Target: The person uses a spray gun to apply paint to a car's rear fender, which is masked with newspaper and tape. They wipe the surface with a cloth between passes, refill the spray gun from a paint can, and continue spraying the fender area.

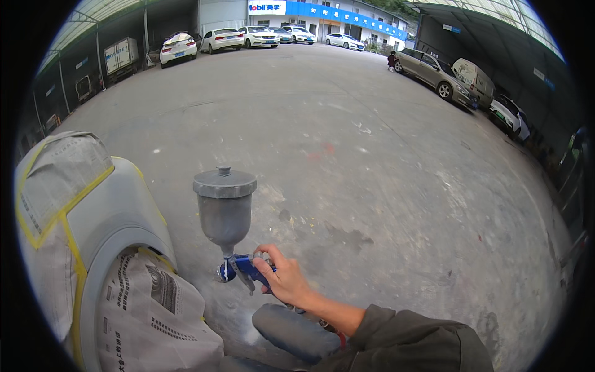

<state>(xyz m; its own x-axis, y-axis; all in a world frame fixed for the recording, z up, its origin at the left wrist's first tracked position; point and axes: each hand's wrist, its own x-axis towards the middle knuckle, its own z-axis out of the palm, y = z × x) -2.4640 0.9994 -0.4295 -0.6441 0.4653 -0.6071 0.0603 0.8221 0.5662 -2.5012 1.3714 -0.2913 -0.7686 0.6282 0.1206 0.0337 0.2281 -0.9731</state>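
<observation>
Blue and grey metal fills the middle of the head view: we hold a spray gun (243,268) in our right hand (284,279), fingers wrapped tight around its blue handle with the forefinger curled over the top near the trigger. Its grey paint cup (224,208) stands upright above the body, lid on, and the nozzle points left toward the car panel (114,214) just beside it. That panel is pale grey, curved like a wheel arch, and sits at the left of the picture. Newspaper (152,316) covers the opening beneath the arch, and more paper sits over the top at the far left, all edged with yellow tape (69,248). Our left hand does not show anywhere in this view, so we cannot say how it is held.

Under our forearm lies a rounded grey shape, possibly our knee; we cannot tell for sure. Beyond the gun stretches a wide concrete yard (372,142), stained in places, with parked cars (437,74) along the far edges and a building behind them.

To spray well from here, we judge that we should keep the cup upright, hold the nozzle square to the bare grey strip, stay at an even gap from it, and keep the mist on the panel, off the paper edges
</observation>
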